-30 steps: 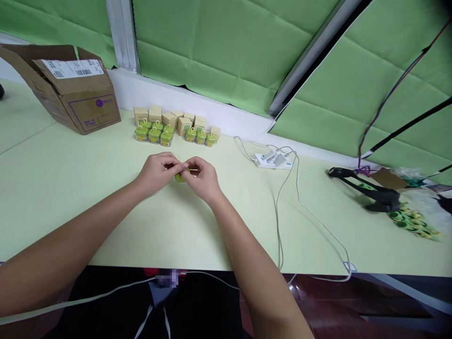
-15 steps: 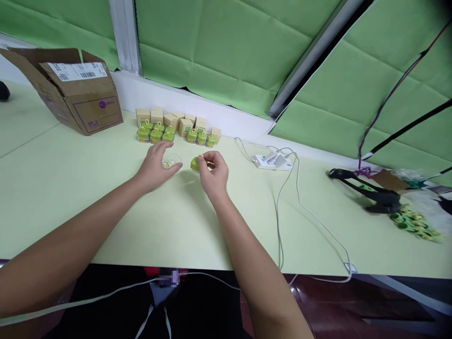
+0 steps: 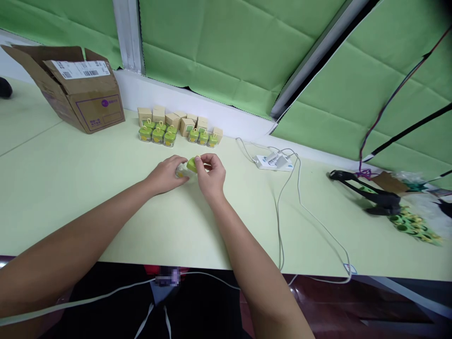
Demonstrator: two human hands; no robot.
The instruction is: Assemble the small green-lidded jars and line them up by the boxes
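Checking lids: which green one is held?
The green lid in the right hand, near the left hand's clear jar; the others sit on jars before the cartons.

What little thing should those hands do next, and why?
I'd probably level the green lid over the clear container: the right hand holds the lid tilted beside it, the left hand cups the container, and the similar containers behind wear green lids. Whether lid and container touch is unclear.
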